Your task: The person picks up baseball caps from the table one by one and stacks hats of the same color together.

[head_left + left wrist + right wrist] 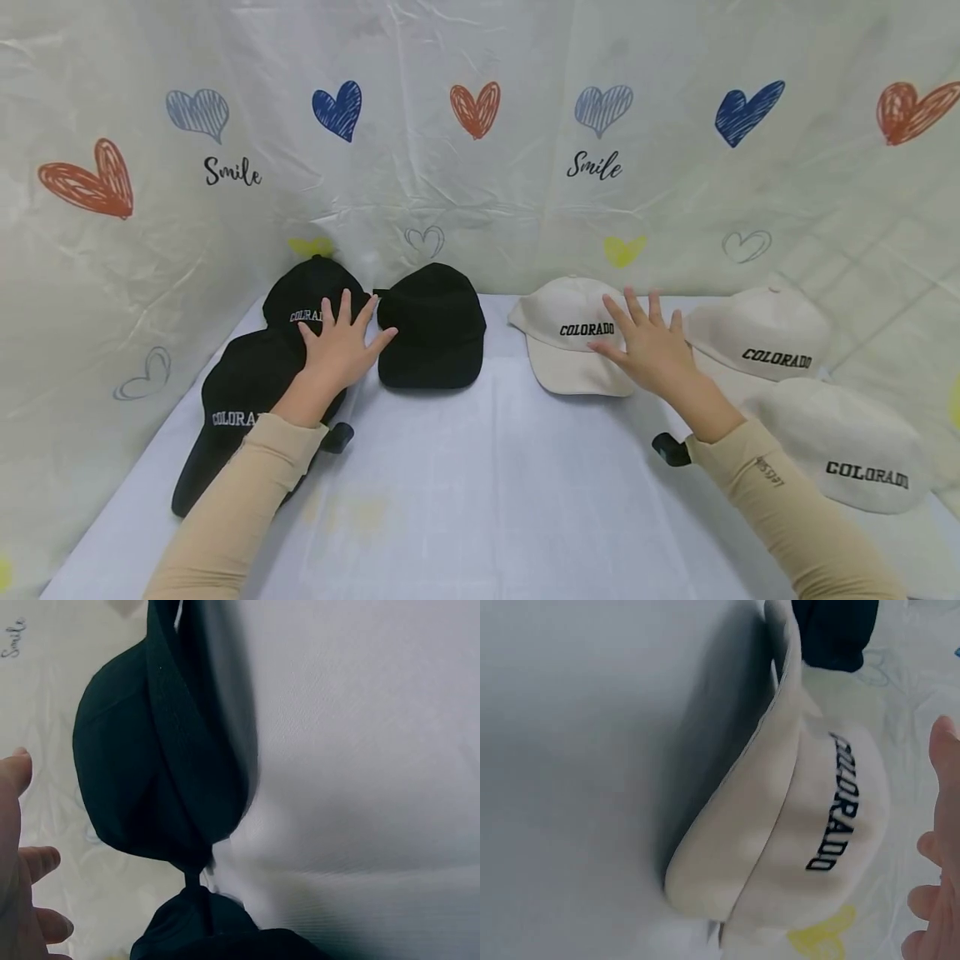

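My left hand (339,350), its fingers spread, hovers in front of the black caps at the left and holds nothing. Its fingertips overlap a black COLORADO cap (311,287) at the back in the head view. A plain-fronted black cap (431,329) sits just right of the thumb. Likewise spread and holding nothing, my right hand (654,346) is over the right side of a cream COLORADO cap (562,317). In the right wrist view that cream cap (810,825) shows its lettering and brim, with the fingers off to the right. The black cap (127,750) fills the middle of the left wrist view.
Another black COLORADO cap (247,383) lies at the left, partly behind my left forearm. At the right are two more cream caps, one farther back (765,329) and one nearer (847,433). A white cloth with printed hearts (510,183) hangs behind the white table (480,500).
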The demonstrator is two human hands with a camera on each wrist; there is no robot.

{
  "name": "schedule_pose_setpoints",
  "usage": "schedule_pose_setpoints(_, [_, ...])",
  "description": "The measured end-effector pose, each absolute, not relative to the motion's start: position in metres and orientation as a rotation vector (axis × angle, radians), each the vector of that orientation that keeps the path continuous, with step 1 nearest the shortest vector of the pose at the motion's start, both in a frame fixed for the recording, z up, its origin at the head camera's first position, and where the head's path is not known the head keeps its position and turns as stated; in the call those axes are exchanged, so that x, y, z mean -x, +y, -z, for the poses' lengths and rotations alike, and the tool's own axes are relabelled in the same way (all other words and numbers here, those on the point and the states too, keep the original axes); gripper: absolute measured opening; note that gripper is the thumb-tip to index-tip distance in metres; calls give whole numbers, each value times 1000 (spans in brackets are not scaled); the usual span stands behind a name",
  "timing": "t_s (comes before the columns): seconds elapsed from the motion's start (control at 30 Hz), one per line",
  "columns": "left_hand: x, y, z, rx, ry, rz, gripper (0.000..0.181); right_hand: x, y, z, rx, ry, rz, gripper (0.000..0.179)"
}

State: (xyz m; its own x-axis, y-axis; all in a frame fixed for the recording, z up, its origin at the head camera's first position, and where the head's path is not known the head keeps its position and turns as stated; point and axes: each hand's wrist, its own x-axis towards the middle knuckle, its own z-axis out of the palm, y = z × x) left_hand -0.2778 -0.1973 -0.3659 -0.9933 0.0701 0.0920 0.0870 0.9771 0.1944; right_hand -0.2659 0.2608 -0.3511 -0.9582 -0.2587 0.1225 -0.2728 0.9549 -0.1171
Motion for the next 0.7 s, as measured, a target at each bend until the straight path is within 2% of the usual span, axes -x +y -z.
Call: schedule_pose_setpoints(0.7, [267,-195,372,171,-2986,440,76,257,207,358,-593,-2884,-403,81])
